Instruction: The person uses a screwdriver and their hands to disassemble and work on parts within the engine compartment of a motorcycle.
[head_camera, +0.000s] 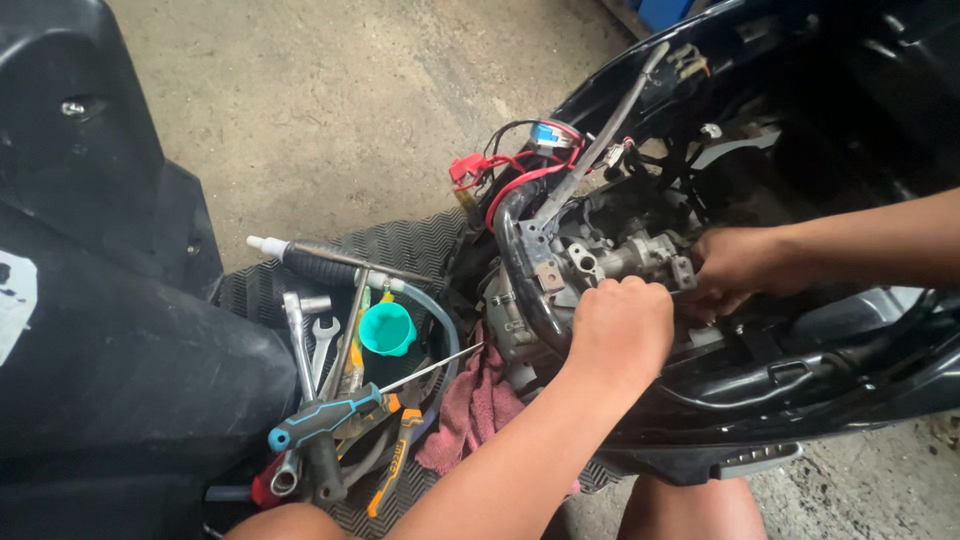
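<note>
Head view: left hand (620, 325), centre of frame, grip closed in a fist around something against the grey cast-metal engine part (630, 255); what it holds is hidden by the fingers. Right hand (735, 270), right of centre, fingers curled onto the right end of the same metal part, touching it; whether the grip clamps anything, cannot tell. The metal part is dull, pitted and irregular, with round ports and bolt lugs, and sits inside the opened black plastic scooter body (800, 380), glossy and scuffed. A black curved frame tube (515, 270) crosses just left of the part; red wires (510, 180) loop above it, and a grey hose (610, 130) rises toward upper centre. Floor (330, 110): rough stained concrete, upper left. A ribbed black rubber mat (410, 245) lies lower left, carrying a teal plastic funnel (386, 328), chrome wrenches (305, 335), a blue-handled screwdriver (330, 415), orange-handled pliers (398, 460) and a pink rag (475, 405). A black seat panel (90, 300) fills the left edge.
</note>
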